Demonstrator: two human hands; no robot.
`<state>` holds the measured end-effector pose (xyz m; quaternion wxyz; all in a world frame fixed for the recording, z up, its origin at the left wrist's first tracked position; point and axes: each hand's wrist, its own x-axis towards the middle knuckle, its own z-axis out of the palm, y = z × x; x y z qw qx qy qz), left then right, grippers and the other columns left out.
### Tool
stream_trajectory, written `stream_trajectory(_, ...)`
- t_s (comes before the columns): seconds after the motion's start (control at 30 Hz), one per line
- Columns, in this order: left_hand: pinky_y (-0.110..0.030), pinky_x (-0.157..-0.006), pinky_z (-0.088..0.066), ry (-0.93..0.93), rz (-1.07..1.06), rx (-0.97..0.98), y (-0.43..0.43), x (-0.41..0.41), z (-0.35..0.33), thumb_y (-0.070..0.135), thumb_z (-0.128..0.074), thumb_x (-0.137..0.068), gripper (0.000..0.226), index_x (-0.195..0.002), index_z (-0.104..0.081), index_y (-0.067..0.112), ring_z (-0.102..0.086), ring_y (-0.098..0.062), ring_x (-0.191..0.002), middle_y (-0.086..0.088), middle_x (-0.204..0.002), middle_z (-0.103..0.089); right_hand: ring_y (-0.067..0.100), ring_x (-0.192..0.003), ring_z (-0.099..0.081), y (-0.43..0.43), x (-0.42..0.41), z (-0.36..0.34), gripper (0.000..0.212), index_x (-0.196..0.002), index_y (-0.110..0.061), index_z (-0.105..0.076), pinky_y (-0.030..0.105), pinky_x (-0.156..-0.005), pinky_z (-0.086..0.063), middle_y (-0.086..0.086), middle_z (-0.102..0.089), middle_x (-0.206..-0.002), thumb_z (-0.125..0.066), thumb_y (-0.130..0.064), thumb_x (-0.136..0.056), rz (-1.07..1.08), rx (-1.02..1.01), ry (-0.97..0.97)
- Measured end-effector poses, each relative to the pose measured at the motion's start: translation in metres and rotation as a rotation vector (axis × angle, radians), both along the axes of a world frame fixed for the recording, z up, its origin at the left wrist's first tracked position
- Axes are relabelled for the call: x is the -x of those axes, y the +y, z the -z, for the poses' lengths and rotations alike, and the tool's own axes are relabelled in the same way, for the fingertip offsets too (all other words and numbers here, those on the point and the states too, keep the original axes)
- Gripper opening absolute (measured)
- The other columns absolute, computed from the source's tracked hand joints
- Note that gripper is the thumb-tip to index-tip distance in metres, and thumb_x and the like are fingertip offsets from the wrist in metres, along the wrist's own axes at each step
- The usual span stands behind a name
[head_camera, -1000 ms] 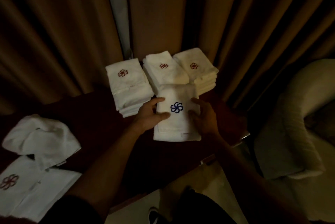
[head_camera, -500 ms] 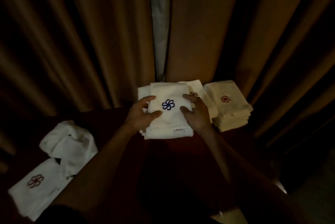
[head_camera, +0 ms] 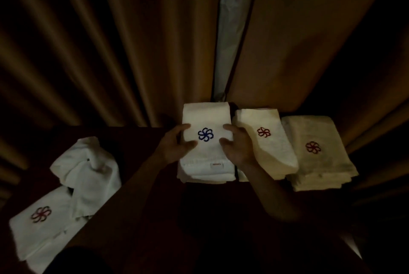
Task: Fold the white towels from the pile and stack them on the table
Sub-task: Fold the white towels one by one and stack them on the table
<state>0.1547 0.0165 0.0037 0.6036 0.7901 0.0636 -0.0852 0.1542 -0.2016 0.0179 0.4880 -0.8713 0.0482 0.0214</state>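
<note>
As both hands [head_camera: 173, 146] [head_camera: 239, 148] grip it, the folded towel [head_camera: 207, 118] tops a stack [head_camera: 208, 178].

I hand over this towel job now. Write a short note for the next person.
Hands: left hand and right hand both grip the blue-logo towel by its sides.
Done: three folded stacks; it lies atop the leftmost; middle stack and right stack show red logos.
Left: let go, then fold the crumpled towel and the flat red-logo towel at far left.
</note>
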Motion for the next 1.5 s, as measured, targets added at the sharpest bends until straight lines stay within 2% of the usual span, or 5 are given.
stream_trajectory(0.1, -0.038, -0.103, -0.051, 0.045, 0.027, -0.028, -0.004, 0.000, 0.005, 0.022, -0.083, -0.079, 0.052, -0.122, -0.056, 0.034, -0.055, -0.018, -0.123, -0.002, -0.137, -0.055, 0.022, -0.112, -0.062, -0.002, -0.001, 0.011, 0.041, -0.125, -0.021, -0.062, 0.027, -0.093, -0.053, 0.010, -0.055, -0.129, -0.069, -0.014, -0.085, 0.011, 0.004, 0.030)
stream_trajectory(0.33, -0.042, -0.117, -0.030, -0.290, 0.007, -0.682, -0.018, -0.002, -0.017, 0.061, -0.060, -0.088, 0.075, -0.149, -0.038, 0.024, -0.024, -0.021, -0.147, 0.001, -0.163, -0.017, 0.023, -0.148, -0.024, -0.001, 0.002, -0.003, 0.073, -0.150, -0.018, -0.040, 0.043, -0.118, -0.030, 0.006, -0.024, -0.162, -0.059, -0.053, -0.089, -0.097, 0.334, -0.241)
stream_trajectory(0.57, -0.054, -0.122, -0.003, -0.070, 0.250, -0.784, -0.029, -0.005, 0.015, 0.067, -0.033, -0.096, 0.082, -0.159, 0.003, 0.029, 0.007, -0.013, -0.153, 0.011, -0.165, 0.017, 0.012, -0.153, 0.006, -0.007, 0.003, 0.017, 0.088, -0.160, -0.028, 0.001, 0.054, -0.121, -0.001, -0.015, 0.014, -0.165, -0.041, -0.069, -0.094, -0.286, 0.531, 0.082)
stream_trajectory(1.23, -0.042, -0.113, -0.038, -0.101, 0.026, -0.581, 0.144, 0.095, -0.016, 0.065, -0.056, -0.082, 0.088, -0.152, -0.033, 0.018, -0.041, -0.022, -0.139, -0.006, -0.154, -0.040, 0.018, -0.154, -0.003, 0.140, 0.065, -0.042, 0.089, -0.159, -0.026, -0.020, 0.050, -0.123, -0.010, -0.009, -0.012, -0.167, -0.055, -0.067, -0.088, -0.451, 0.523, -0.270)
stream_trajectory(1.5, -0.027, -0.101, -0.036, 0.056, -0.072, -0.646, 0.272, 0.190, 0.028, 0.035, -0.075, -0.086, 0.071, -0.146, -0.042, 0.013, -0.048, -0.025, -0.131, -0.009, -0.148, -0.046, 0.021, -0.153, -0.012, 0.264, 0.128, 0.012, 0.085, -0.157, -0.026, -0.025, 0.049, -0.121, -0.019, -0.008, -0.014, -0.166, -0.063, -0.055, -0.088, -0.663, 0.584, -0.110)
